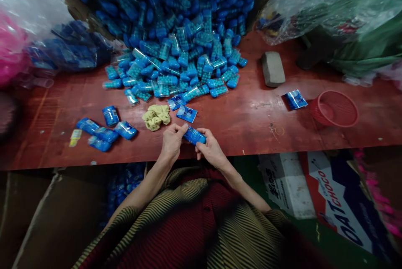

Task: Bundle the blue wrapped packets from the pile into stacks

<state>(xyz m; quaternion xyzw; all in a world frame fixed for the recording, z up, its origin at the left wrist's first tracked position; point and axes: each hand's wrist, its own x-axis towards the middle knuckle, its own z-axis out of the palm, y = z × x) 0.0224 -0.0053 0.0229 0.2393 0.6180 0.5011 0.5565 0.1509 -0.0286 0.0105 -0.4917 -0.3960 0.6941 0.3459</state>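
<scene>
Near the table's front edge, my left hand and my right hand pinch a blue printed packet from its two ends. Just beyond it lie a flat blue wrapper and another wrapper partly under the pile. A crumpled yellow cloth rests to the left of these. Farther left sit several blue wrapped packets. Behind, a large heap of clear tubes with blue caps and small blue balls inside spreads onto the table. Whether a tube is inside the held packet is hidden.
On the red table stand a grey block, a stack of blue wrappers and a red mesh basket at the right. A yellow label lies at left. Plastic bags crowd the back; printed cartons stand below.
</scene>
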